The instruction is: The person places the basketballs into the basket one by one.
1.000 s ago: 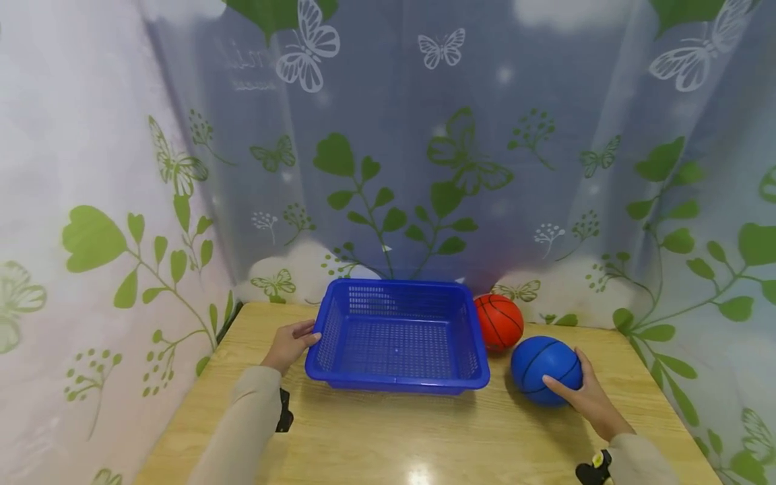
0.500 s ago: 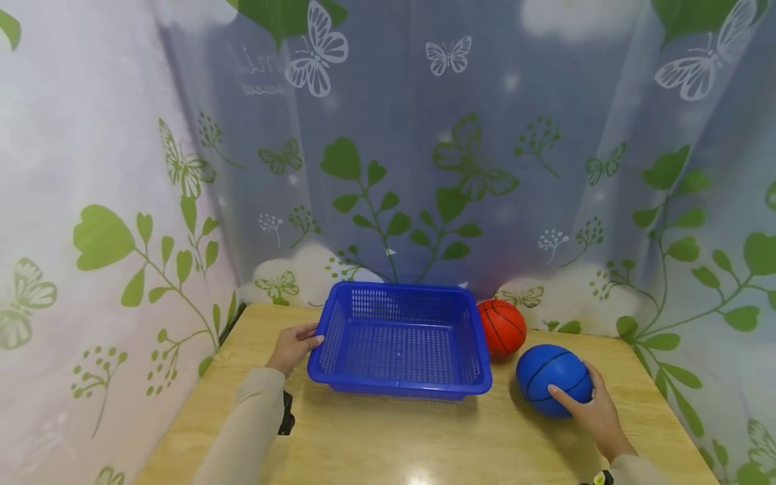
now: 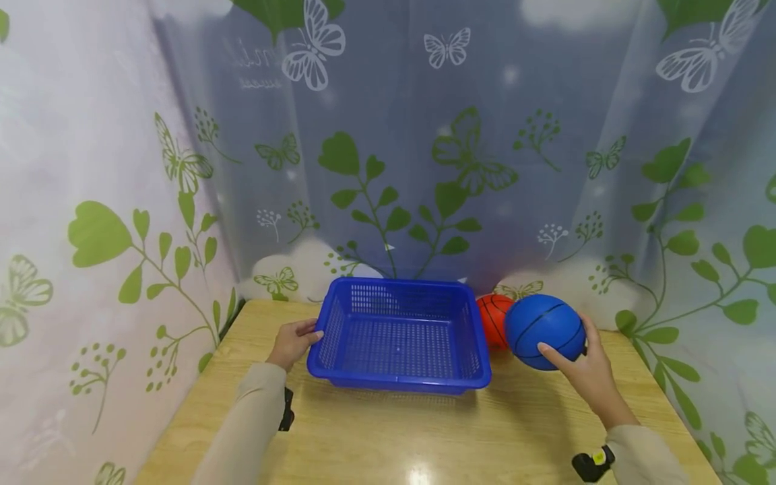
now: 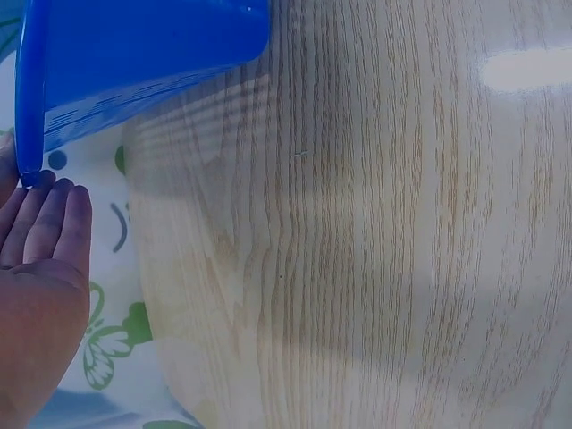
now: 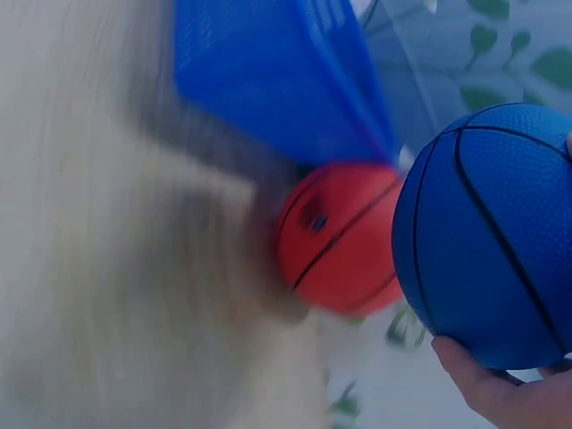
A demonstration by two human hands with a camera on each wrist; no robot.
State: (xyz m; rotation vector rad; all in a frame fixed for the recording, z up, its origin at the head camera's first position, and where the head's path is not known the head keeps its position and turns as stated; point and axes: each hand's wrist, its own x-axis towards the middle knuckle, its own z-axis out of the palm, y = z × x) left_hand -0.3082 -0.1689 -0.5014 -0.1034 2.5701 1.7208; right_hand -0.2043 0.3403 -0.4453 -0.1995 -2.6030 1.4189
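A blue plastic basket (image 3: 397, 347) with perforated walls sits on the table, and nothing lies inside it. My left hand (image 3: 292, 343) holds its left rim, thumb on top; in the left wrist view the fingers (image 4: 67, 223) extend under the rim edge. My right hand (image 3: 591, 370) grips a blue ball (image 3: 542, 330) with black seam lines, thumb on the near side and fingers round the right. In the right wrist view the ball is raised off the table. Behind it, a red ball (image 3: 494, 316) stands beside the basket's right wall, partly hidden in the head view.
The light wooden table (image 3: 388, 431) extends in front of the basket. A patterned curtain (image 3: 388, 168) with leaves and butterflies encloses the back and both sides, close to the table's edges. Black devices are strapped at both wrists.
My right hand has lifted the blue ball up from the table and slightly left, so it now covers part of the red ball. The left hand and basket have stayed in place.
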